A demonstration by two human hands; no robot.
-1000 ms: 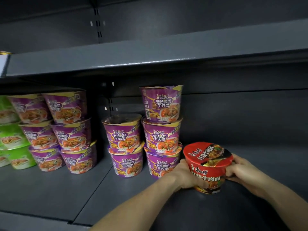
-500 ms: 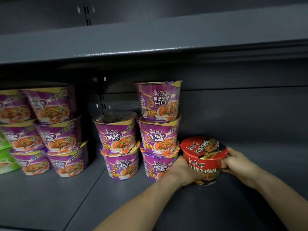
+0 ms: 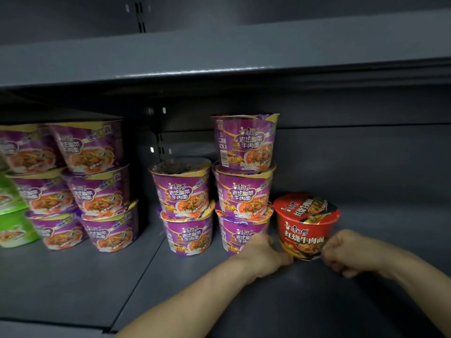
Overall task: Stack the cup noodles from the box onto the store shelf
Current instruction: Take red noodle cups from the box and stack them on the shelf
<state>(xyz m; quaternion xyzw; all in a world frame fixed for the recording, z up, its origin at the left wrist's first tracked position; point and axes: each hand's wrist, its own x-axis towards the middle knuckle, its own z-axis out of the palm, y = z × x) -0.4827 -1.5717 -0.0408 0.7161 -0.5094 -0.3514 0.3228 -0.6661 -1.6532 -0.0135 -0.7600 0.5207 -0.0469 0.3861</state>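
Note:
A red cup noodle (image 3: 305, 228) stands upright on the dark grey shelf (image 3: 97, 284), right beside a stack of three purple cup noodles (image 3: 244, 189). My left hand (image 3: 262, 254) holds the red cup low on its left side, fingers curled at its base. On the other side my right hand (image 3: 341, 252) is curled against the cup's lower right edge. A stack of two purple cups (image 3: 183, 206) stands further left. The box is out of view.
More purple cups (image 3: 95, 186) are stacked three high at the left, with green cups (image 3: 9, 215) at the far left edge. The upper shelf (image 3: 219, 62) hangs low overhead. Bare shelf (image 3: 390, 228) lies to the right of the red cup.
The red cup has moved back and left, tight against the purple stack, and now stands on the shelf. Both hands slid down from its sides to its base.

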